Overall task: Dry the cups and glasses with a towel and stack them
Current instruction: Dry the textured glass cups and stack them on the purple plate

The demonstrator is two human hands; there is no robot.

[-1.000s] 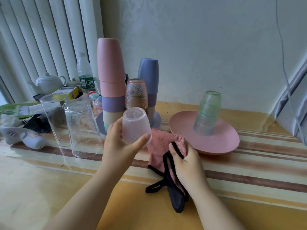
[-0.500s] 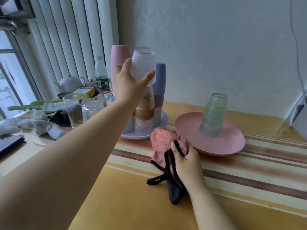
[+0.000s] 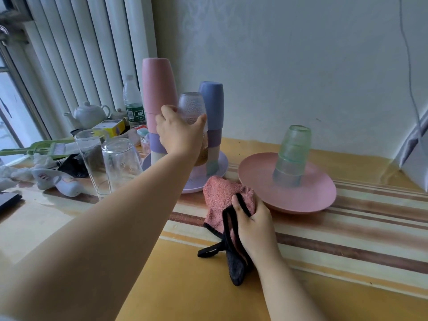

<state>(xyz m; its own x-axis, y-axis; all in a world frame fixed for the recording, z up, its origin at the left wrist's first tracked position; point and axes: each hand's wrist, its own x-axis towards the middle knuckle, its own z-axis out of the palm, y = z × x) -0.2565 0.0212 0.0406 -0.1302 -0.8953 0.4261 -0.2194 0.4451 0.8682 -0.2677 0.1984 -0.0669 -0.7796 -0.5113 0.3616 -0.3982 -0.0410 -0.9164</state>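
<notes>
Hand (image 3: 179,133) hides stack beneath dimpled glass (image 3: 191,107).

A pale, faintly patterned wall (image 3: 289,66) rises behind the yellow tabletop with brown and cream stripes (image 3: 347,239). White vertical blinds (image 3: 81,54) and a daylit window (image 3: 9,126) stand far left.

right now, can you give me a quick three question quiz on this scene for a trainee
1. True or false: the left hand grips an upside-down dimpled glass.
2. What does the right hand hold? A) pink towel B) water bottle C) teapot
3. Fill in: the green glasses stand stacked on the pink ____.

Key:
1. True
2. A, the pink towel
3. plate
</notes>
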